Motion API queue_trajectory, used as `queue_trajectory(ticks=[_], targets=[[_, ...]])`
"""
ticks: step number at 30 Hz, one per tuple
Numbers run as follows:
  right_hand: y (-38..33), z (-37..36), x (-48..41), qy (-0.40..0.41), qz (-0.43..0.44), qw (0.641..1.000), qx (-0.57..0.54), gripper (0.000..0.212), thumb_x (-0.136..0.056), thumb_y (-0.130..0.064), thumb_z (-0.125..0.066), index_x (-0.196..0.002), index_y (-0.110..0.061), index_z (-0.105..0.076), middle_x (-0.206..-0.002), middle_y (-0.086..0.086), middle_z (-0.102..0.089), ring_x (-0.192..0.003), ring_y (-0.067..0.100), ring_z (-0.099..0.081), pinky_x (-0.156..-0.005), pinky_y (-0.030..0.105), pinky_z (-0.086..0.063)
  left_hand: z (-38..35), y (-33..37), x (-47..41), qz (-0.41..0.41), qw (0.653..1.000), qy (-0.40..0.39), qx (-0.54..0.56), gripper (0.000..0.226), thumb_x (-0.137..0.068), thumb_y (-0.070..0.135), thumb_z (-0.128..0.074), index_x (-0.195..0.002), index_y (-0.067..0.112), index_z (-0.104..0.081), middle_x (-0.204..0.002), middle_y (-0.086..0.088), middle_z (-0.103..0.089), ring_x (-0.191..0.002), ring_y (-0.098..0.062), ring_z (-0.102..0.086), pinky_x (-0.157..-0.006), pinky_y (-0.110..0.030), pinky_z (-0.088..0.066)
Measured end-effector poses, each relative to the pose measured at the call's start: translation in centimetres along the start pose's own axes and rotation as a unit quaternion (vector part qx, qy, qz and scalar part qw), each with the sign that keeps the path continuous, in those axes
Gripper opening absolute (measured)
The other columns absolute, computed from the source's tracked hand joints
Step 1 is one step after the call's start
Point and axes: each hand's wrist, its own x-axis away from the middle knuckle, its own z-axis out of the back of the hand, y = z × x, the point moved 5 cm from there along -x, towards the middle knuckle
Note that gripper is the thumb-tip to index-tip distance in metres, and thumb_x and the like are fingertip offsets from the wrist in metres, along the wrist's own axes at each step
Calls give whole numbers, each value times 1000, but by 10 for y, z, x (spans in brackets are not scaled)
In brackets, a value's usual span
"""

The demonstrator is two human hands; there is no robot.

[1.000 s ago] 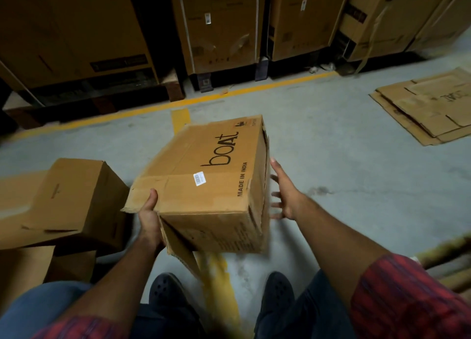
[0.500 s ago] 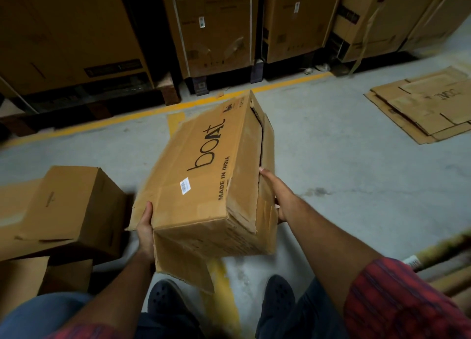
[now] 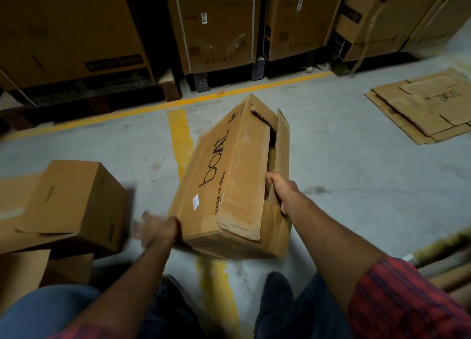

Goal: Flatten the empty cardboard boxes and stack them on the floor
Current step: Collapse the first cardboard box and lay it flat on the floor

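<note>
- Right hand (image 3: 281,194): fingers (image 3: 270,180) curled tight round the edge of a side flap at the open end of the printed box (image 3: 229,180), with the fingertips tucked inside and out of sight.
- Left hand (image 3: 158,230): pressed against the box's near lower-left corner. It is motion-blurred, so I cannot tell whether the fingers grip or only push.
- The printed box sits between the two hands, tilted, with its long side running away from the person. It is not yet flattened. The end flaps are partly open and dark inside. I cannot tell whether its near bottom edge touches the floor (image 3: 356,165).
- A second box (image 3: 76,201), also unflattened, lies just left of the left hand on top of more cardboard.
- Flat cardboard (image 3: 428,107) is stacked on the floor far right, well apart from the hands.
- Yellow lines (image 3: 181,135) are painted on the floor and pass under the held box.
- Tall cartons (image 3: 219,25) line the back.
- Dark shoes (image 3: 277,295) are below the box.
</note>
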Motion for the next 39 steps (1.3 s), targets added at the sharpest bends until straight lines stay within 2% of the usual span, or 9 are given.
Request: queue_trajectory(ticks=[3,6,12,17,21,27,31,35,39], targets=[[-2,-9,-5,28,9,1000,11,82,-40,-35,-72,-118,-9,-67,-115,9,-70,-98,30,-65,-75,36,-54,22,106,85,-247,961,-37,118,64,-99,47,-66,-153,18,-47,-147,-3,-54,-135,-27,-53,-112,-44,-45],[6,-21,-25,62,24,997,34,112,-29,-56,-82,-130,-12,-60,-125,10,-67,-106,33,-67,-89,43,-60,-3,162,130,-345,929,-136,3,106,-79,74,-70,-162,25,-27,-154,-1,-47,-138,-24,-50,-112,-42,-46],[5,-27,0,54,43,995,72,110,-36,-62,-85,-130,-11,-61,-124,9,-68,-109,33,-67,-91,44,-60,-34,162,139,-274,914,-104,-278,161,-51,87,-76,-162,26,23,-169,-17,-10,-147,-43,-30,-106,-63,-47],[-2,-26,14,4,47,998,32,21,-67,-32,-63,-81,-15,-62,-95,5,-66,-81,25,-59,-66,34,-45,-36,152,124,-257,915,-200,-239,172,-34,92,-81,-154,46,33,-173,-13,14,-158,-43,-3,-120,-65,-28],[-11,-24,10,-55,59,996,-27,10,-74,-19,-50,-81,-17,-43,-96,8,-55,-92,28,-51,-86,41,-46,-13,140,96,-267,925,-162,-216,149,-47,85,-83,-154,60,17,-170,-16,-3,-151,-47,-22,-116,-63,-36],[-15,-28,-2,-144,64,988,-1,71,-56,-16,-53,-126,-6,-64,-114,17,-68,-110,41,-65,-102,51,-54,2,102,46,-188,960,-205,18,102,-76,75,-52,-163,38,-15,-152,-16,-47,-128,-39,-55,-112,-54,-45],[-11,-30,6,-185,40,981,31,65,-54,-14,-55,-117,-3,-70,-105,19,-74,-96,39,-69,-88,44,-60,28,100,53,-81,924,-242,283,59,-106,57,-26,-110,19,-70,-106,-13,-75,-101,-28,-67,-91,-40,-56],[-8,-32,11,-210,20,974,76,52,-55,-17,-60,-104,-4,-71,-93,17,-74,-84,36,-68,-80,41,-55,37,119,64,-67,859,-284,420,83,-107,36,-20,-54,16,-80,-58,-5,-72,-52,-17,-70,-46,-22,-54],[-5,-34,16,-213,19,971,108,40,-72,-18,-59,-108,-4,-71,-94,18,-74,-82,36,-68,-80,40,-54,37,120,62,-54,837,-285,465,74,-105,43,-24,-69,16,-83,-67,-6,-76,-61,-21,-73,-62,-31,-57]])
